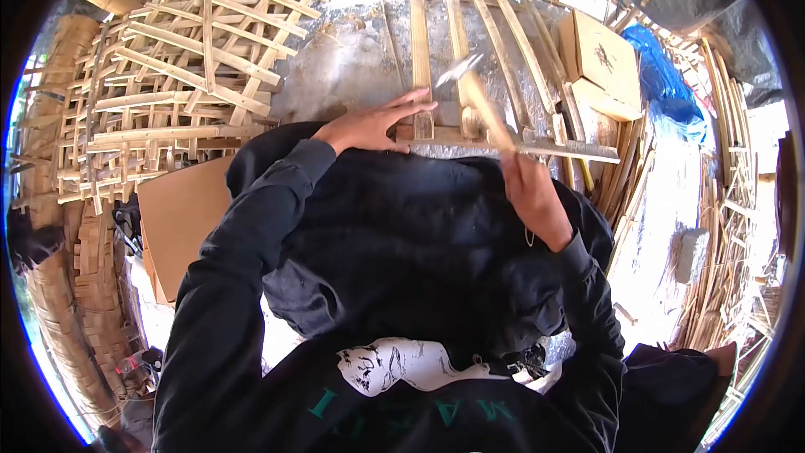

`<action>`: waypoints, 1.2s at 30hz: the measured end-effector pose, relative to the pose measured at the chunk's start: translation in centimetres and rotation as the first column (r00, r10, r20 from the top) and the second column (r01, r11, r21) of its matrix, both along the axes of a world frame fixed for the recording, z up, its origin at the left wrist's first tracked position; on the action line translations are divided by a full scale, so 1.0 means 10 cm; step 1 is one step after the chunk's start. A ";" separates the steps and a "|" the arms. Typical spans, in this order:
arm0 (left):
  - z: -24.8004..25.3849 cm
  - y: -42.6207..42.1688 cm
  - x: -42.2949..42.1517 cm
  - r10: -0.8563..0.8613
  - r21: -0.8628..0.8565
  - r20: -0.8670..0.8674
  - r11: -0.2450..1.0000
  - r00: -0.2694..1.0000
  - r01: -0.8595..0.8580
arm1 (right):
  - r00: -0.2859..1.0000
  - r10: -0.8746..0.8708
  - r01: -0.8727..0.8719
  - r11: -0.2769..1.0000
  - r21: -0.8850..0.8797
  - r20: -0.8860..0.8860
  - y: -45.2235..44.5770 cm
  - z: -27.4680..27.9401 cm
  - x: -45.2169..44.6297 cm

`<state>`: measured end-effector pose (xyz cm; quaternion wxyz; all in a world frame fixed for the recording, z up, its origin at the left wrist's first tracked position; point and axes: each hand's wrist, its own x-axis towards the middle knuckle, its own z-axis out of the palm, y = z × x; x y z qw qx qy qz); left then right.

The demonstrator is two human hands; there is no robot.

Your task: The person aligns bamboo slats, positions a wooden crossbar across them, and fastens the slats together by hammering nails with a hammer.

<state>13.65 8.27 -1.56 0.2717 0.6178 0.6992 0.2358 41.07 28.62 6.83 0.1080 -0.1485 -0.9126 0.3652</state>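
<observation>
My right hand [535, 201] is closed around the wooden handle of a hammer [489, 111]. The hammer's metal head, slightly blurred, is raised over the bamboo frame, close to its second slat. My left hand [369, 126] is spread, its fingertips at a flat bamboo slat [420, 50] and its thumb near the crosspiece [579, 150] at the near side. Several slats run away from me from that crosspiece, side by side. Whether a nail is in the wood is too small to tell.
A woven bamboo lattice [184, 75] leans at the left. Cardboard boxes [599, 54] [186, 222] stand at the right back and lower left. Blue plastic [671, 88] hangs at the right, above bundled bamboo strips [713, 285]. Dark cloth covers my lap [402, 235].
</observation>
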 end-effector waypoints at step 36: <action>0.10 0.00 0.05 0.019 -0.121 0.073 0.993 0.997 -0.010 | 0.992 -0.106 0.116 0.978 -0.174 0.063 -0.12 -0.27 0.20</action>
